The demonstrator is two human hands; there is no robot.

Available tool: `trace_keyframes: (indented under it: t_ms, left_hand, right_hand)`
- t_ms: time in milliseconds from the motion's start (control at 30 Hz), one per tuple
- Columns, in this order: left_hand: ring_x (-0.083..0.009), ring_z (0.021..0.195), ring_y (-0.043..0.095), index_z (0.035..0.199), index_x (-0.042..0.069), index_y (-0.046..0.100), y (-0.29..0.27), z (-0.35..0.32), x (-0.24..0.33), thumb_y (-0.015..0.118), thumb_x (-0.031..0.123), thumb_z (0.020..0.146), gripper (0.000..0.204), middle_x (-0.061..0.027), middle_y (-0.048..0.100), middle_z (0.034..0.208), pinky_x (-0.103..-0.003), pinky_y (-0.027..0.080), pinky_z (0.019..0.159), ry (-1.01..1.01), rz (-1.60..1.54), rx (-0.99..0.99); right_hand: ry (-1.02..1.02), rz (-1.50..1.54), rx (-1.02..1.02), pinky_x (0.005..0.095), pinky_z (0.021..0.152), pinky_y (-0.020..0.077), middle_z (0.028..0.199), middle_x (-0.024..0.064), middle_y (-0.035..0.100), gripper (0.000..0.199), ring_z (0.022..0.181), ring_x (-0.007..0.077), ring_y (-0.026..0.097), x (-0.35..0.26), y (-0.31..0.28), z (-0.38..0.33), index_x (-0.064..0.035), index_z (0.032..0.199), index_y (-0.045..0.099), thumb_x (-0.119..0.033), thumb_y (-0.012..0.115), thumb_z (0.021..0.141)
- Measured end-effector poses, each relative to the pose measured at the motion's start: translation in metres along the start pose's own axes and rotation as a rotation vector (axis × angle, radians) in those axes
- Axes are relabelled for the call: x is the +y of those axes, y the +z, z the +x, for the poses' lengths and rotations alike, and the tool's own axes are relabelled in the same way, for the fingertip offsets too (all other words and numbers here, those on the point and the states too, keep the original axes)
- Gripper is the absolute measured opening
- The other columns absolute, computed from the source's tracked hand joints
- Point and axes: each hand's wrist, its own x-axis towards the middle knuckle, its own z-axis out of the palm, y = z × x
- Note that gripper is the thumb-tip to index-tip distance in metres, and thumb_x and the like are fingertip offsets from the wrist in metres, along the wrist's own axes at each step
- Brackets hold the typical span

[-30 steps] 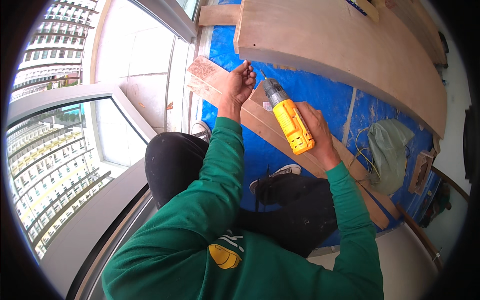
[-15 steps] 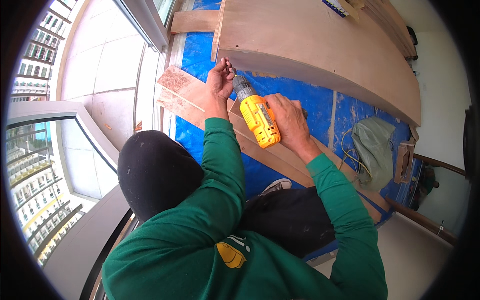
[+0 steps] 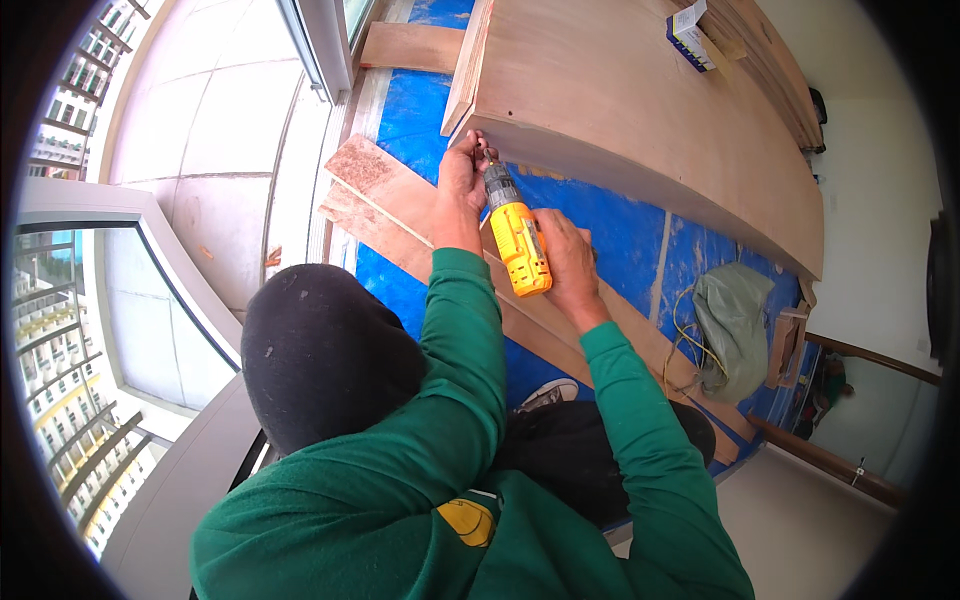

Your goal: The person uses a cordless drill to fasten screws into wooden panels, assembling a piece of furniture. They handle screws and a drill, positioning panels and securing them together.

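Note:
My right hand grips a yellow and black cordless drill, whose black chuck points up toward the near left corner of a large plywood panel box. At the drill's tip, my left hand has its fingers pinched together close to the box's edge. Whatever sits between those fingertips is too small to name. A dark hole shows in the box's top near that corner.
Plywood strips lie on a blue tarp below the box. A small open carton rests on top of the box. To the right are a grey-green bag and a yellow cord. A glazed door frame stands at left.
The drill has turned more upright, and its tip, with both hands, now sits nearer the box's corner. My view has shifted a little, bringing more of the carton into sight.

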Motion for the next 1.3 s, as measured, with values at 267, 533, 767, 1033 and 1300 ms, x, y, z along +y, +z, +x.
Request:
trace_keyframes:
  t_ms: [267, 533, 767, 1033, 1300]
  left_hand:
    - [-0.0164, 0.067, 0.061, 0.106, 0.006, 0.062, 0.005, -0.001, 0.001, 0.056, 0.016, 0.115, 0.015, -0.0048, 0.064, 0.086, -0.029, 0.056, 0.058, -0.02, -0.016, 0.049]
    - [-0.0168, 0.067, 0.063, 0.106, 0.006, 0.062, 0.004, -0.001, 0.004, 0.058, 0.014, 0.113, 0.012, -0.0052, 0.065, 0.086, -0.03, 0.058, 0.058, -0.027, -0.031, 0.074]
    - [-0.0169, 0.069, 0.064, 0.108, 0.005, 0.064, 0.002, -0.002, 0.006, 0.061, 0.013, 0.112, 0.01, -0.0056, 0.065, 0.086, -0.03, 0.06, 0.059, -0.014, -0.009, 0.044]
    - [-0.0186, 0.069, 0.064, 0.105, 0.005, 0.064, 0.002, -0.014, 0.006, 0.064, 0.017, 0.111, 0.014, -0.0065, 0.065, 0.084, -0.029, 0.059, 0.061, -0.041, 0.013, -0.022]
    - [-0.0207, 0.067, 0.061, 0.096, 0.009, 0.058, 0.007, -0.018, -0.002, 0.061, 0.031, 0.112, 0.027, -0.0052, 0.058, 0.08, -0.032, 0.052, 0.054, 0.028, 0.239, -0.044]
  right_hand:
    - [-0.019, -0.005, -0.012, 0.049, 0.09, 0.0446, 0.112, 0.0119, 0.068, 0.039, 0.111, 0.0362, 0.067, -0.003, 0.006, 0.007, -0.0104, 0.125, 0.061, -0.009, 0.077, 0.089]
    - [-0.002, -0.009, -0.037, 0.049, 0.09, 0.0445, 0.113, 0.0123, 0.068, 0.04, 0.113, 0.0362, 0.067, -0.009, 0.007, 0.01, -0.0108, 0.126, 0.06, -0.009, 0.077, 0.089]
    - [0.01, -0.025, -0.006, 0.0497, 0.09, 0.0457, 0.113, 0.0121, 0.069, 0.037, 0.113, 0.0367, 0.068, -0.01, 0.011, 0.01, -0.0111, 0.122, 0.06, -0.012, 0.078, 0.09]
    - [0.096, 0.1, -0.029, 0.0512, 0.091, 0.0469, 0.114, 0.014, 0.069, 0.039, 0.115, 0.0384, 0.067, -0.022, 0.02, 0.001, -0.0094, 0.122, 0.059, -0.014, 0.08, 0.09]
    - [0.084, 0.041, 0.062, 0.0516, 0.094, 0.0443, 0.114, 0.0144, 0.068, 0.032, 0.115, 0.0379, 0.066, -0.032, 0.03, -0.011, -0.0093, 0.121, 0.058, -0.01, 0.073, 0.093]
